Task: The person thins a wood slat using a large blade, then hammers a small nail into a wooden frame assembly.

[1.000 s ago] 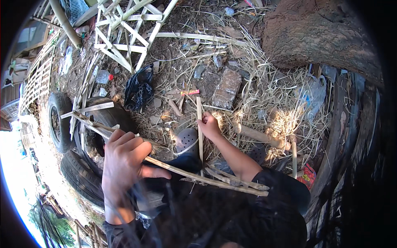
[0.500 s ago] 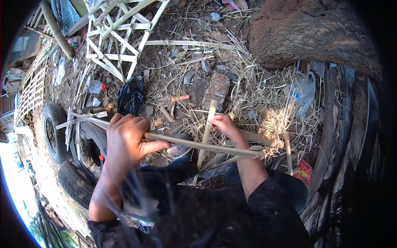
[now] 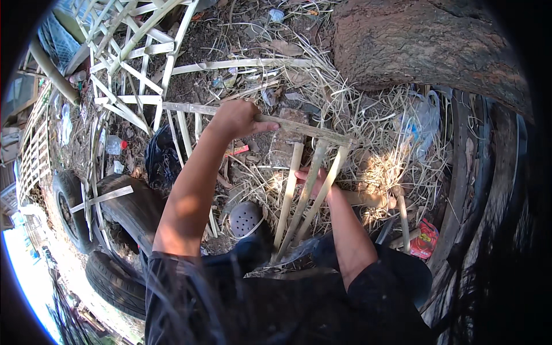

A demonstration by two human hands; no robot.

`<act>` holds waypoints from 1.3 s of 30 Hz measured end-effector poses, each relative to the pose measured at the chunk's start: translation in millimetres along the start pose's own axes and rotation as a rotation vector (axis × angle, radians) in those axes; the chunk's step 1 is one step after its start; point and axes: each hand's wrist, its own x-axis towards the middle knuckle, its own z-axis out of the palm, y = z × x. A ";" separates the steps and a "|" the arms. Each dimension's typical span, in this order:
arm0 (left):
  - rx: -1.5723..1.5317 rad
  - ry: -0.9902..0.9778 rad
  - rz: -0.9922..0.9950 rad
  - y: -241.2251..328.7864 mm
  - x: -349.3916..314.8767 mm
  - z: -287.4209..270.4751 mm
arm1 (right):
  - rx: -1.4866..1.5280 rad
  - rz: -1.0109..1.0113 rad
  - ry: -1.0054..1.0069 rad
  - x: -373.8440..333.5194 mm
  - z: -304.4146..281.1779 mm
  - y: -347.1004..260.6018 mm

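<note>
My left hand (image 3: 237, 119) is closed around a long bamboo strip (image 3: 313, 131), its thumb lying along the top. The strip crosses above a flat brown block (image 3: 283, 150) on the ground. Two bamboo slats, a middle one (image 3: 307, 187) and a right one (image 3: 326, 187), slope from the strip's right end toward my lap. Behind them, my right hand (image 3: 321, 183) has its fingers pinched on a third slat (image 3: 287, 201), whose upper end stops short of the strip. The middle slat partly hides these fingers.
A woven bamboo lattice (image 3: 144, 52) lies at far left. Tyres (image 3: 118, 284) are stacked at left, below a black plastic bag (image 3: 163, 152). A thick tree trunk (image 3: 425, 49) fills the far right. Bamboo shavings (image 3: 368, 115) litter the ground; a grey clog (image 3: 246, 218) is near my lap.
My left hand has moved away from me and to the right, carrying the long strip, which now lies across the slats' far ends. My right hand stays near the same slat.
</note>
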 end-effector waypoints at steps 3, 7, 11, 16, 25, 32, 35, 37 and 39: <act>0.024 -0.031 0.023 -3.8 9.3 20.7 | 0.339 0.146 -0.163 21.9 -51.8 35.5; -0.062 -0.121 -0.027 -10.9 -3.4 39.0 | 0.518 0.170 -0.347 10.5 -43.9 -0.5; -0.050 -0.206 -0.048 1.6 -3.8 48.1 | 0.657 0.068 -0.483 0.4 -40.2 0.8; -0.046 -0.214 -0.048 -4.7 -10.3 60.1 | 0.655 0.118 -0.323 -28.2 -42.1 -28.7; -0.040 -0.112 -0.040 -2.2 -13.3 72.3 | -0.667 -0.444 0.927 -78.3 -21.0 -122.2; -0.054 -0.026 -0.021 0.8 -13.1 88.4 | -0.752 -0.411 0.397 -82.8 111.1 -11.3; 0.021 0.011 -0.013 4.1 -11.8 88.7 | -0.863 -0.582 0.691 -43.6 105.8 53.5; 0.035 0.006 -0.019 4.0 -13.7 90.4 | -0.614 -0.481 0.853 -26.0 108.6 53.2; 0.005 -0.010 -0.020 7.3 -11.6 87.8 | -0.398 -0.387 0.755 -15.9 108.2 41.1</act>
